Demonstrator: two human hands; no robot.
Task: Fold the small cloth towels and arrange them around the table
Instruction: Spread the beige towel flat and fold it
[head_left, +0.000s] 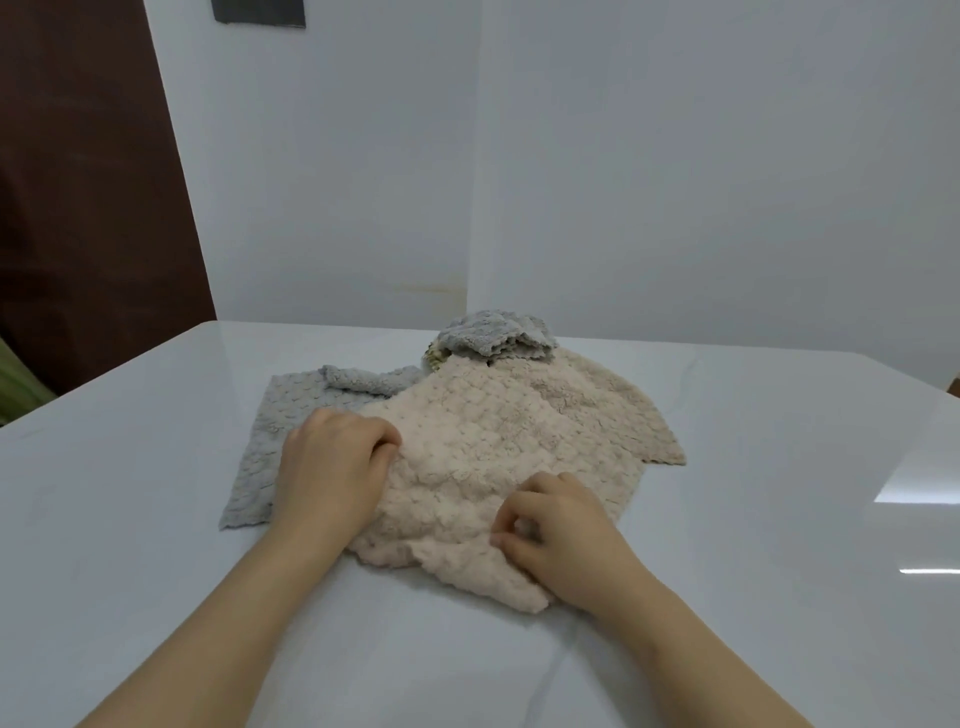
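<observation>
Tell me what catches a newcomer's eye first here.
A fluffy beige towel sprawls across the white table, with the left hand gripping its left side and the right hand pinching its near edge. A flat grey towel pokes out from under it on the left, and a crumpled grey towel sits at its far side.

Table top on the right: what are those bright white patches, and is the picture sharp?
Head view: the patches are glare, light mirrored in the glossy table; lighting is even, with only faint shadows beside the left hand and right hand gripping the beige towel; focus is slightly soft throughout; the brown panel leans, typical of a wide lens.
</observation>
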